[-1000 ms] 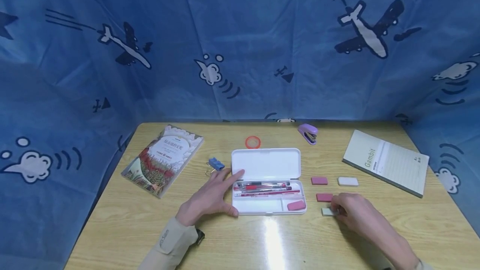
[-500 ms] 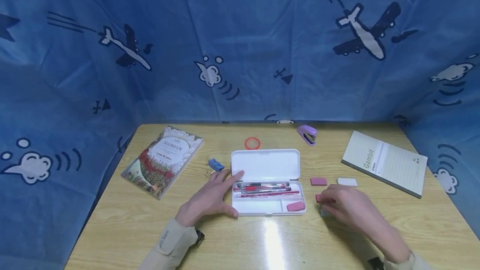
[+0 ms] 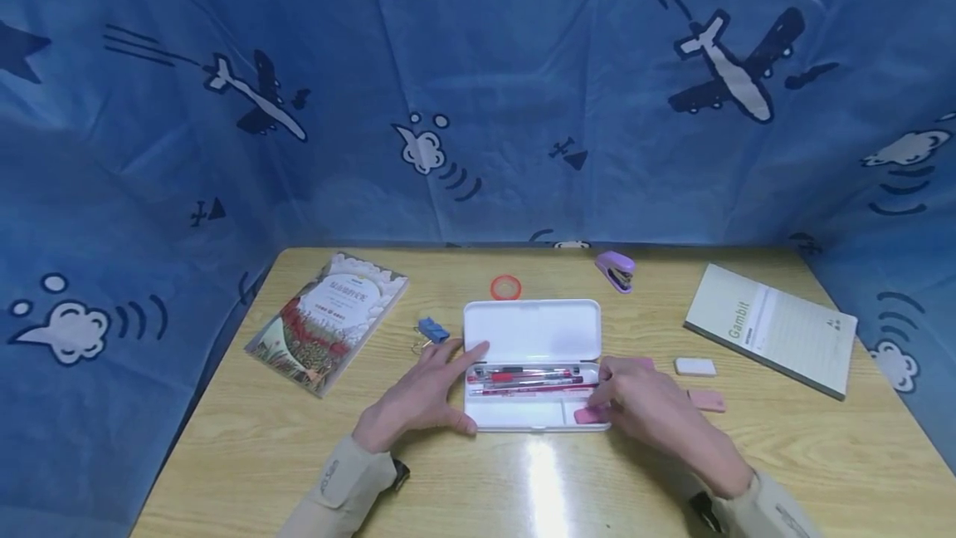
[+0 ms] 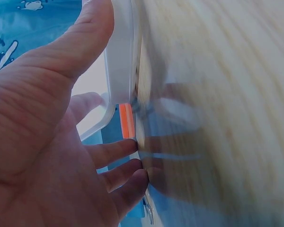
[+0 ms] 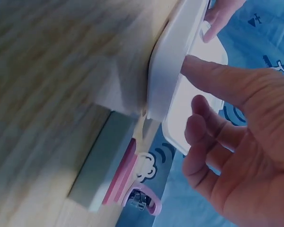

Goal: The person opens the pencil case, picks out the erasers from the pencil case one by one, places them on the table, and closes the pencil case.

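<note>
A white pencil case [image 3: 515,415] lies unfolded on the table, with pens [image 3: 523,375] in its back section and a pink eraser [image 3: 587,416] in the small front compartment. My left hand [image 3: 414,399] rests at its left end, fingers spread, thumb at the near corner and index finger on the lid [image 3: 532,330]. Over the case's right end, my right hand [image 3: 648,407] has its fingertips right at that eraser; the right wrist view shows the thumb by the rim and other fingers curled. I cannot tell whether the fingertips pinch an eraser. A pale green eraser [image 5: 104,161] lies beside the case.
Right of the case are a white eraser [image 3: 695,367], another pink eraser [image 3: 706,400] and a partly covered pink one [image 3: 644,364]. A notebook [image 3: 771,330], purple stapler [image 3: 616,271], red tape roll [image 3: 505,287], blue binder clip [image 3: 433,329] and book [image 3: 329,322] lie around.
My right hand has moved left from the erasers on the table to the case's right end. A pink eraser now shows at the right where the hand was. My left hand stays put.
</note>
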Demonstrator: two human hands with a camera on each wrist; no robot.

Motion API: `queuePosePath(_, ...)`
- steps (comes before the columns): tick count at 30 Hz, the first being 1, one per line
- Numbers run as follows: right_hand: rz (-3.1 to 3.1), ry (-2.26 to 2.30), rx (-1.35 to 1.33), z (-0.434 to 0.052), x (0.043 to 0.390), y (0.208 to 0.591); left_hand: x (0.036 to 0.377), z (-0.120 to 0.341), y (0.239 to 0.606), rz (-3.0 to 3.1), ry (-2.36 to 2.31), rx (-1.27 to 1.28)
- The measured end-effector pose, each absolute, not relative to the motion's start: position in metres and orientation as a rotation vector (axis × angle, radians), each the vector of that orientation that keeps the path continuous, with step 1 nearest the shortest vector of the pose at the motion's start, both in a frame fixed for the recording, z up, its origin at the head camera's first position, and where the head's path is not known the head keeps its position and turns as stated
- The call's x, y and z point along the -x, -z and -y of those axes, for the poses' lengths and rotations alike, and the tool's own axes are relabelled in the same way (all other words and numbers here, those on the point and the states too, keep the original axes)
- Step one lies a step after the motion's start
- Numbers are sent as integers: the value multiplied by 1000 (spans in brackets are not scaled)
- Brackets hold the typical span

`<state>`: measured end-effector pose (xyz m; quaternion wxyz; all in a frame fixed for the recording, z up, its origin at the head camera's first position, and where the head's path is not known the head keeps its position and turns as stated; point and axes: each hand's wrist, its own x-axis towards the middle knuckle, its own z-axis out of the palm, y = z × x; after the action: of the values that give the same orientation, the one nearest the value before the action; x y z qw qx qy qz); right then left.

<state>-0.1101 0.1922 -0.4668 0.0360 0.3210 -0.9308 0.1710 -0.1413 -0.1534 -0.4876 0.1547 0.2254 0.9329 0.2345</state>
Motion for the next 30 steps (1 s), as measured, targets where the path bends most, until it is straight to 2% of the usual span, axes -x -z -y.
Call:
queuePosePath(12,2939,-408,-1114,-178,122,463,142,155,489,-2670,-668,-657)
queuePosePath(30,2897,-339,-1155,-171,121,465,142,154,487,-2665,-665,-646)
